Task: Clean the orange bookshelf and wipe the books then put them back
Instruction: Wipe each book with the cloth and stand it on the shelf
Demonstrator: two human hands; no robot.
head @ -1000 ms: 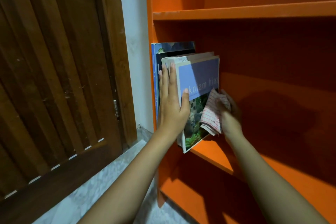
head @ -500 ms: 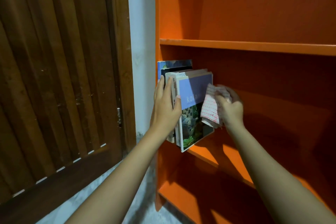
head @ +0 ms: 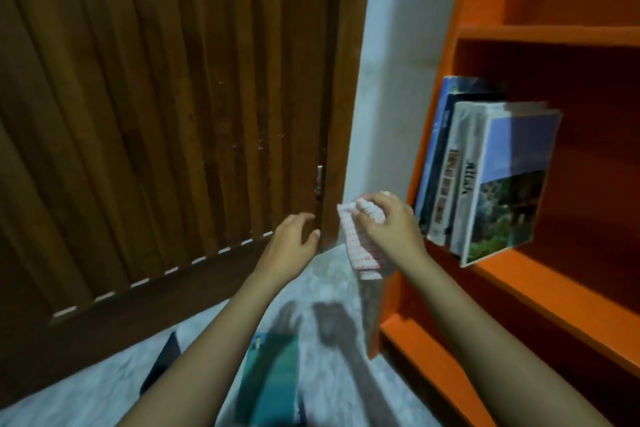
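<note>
The orange bookshelf (head: pixel 540 291) fills the right side of the head view. Several books (head: pixel 485 180) stand upright at the left end of its middle shelf; the outermost has a blue cover with a garden photo. My right hand (head: pixel 391 222) grips a red-and-white checked cloth (head: pixel 362 246) in the air just left of the shelf's side panel. My left hand (head: pixel 292 243) hangs free in front of the door with loosely curled fingers and holds nothing. On the floor below lie a teal book (head: pixel 273 378) and a dark book (head: pixel 162 362).
A dark wooden slatted door (head: pixel 156 114) covers the left half, with a strip of white wall (head: pixel 384 80) between it and the shelf. The floor (head: pixel 329 288) is pale marbled tile. The shelf compartments above and below the books hold nothing visible.
Both hands have come off the shelved books and drawn back left and down. The view has swung left and down, so floor and loose books now show.
</note>
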